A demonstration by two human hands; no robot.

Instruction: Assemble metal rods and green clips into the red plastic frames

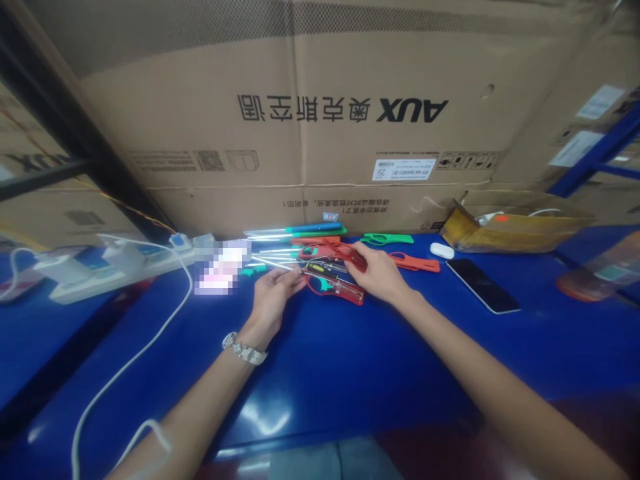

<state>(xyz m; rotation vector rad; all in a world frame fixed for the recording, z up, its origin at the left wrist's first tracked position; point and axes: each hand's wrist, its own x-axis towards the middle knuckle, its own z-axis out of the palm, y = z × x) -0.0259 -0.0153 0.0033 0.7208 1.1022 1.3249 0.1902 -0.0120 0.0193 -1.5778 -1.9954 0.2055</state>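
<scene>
In the head view my left hand (274,295) has its fingers closed around the metal nozzle end of a red long-nosed lighter (345,291). That lighter lies with its casing open, showing a turquoise trigger and inner parts. My right hand (376,270) grips a red lighter casing half (333,251) just behind it; its fingertips are partly hidden. A small yellow-and-black piece (321,270) sits between the two. Several more lighters lie behind my hands, among them a blue lighter (315,227) and an orange lighter (313,241).
A green casing half (387,239) and an orange-red casing half (415,263) lie to the right. Beyond them are a white earbud case (442,251), a phone (483,285), a cut-down carton (520,223) and a bottle (603,270). A power strip (125,270) with a white cable (135,360) is left.
</scene>
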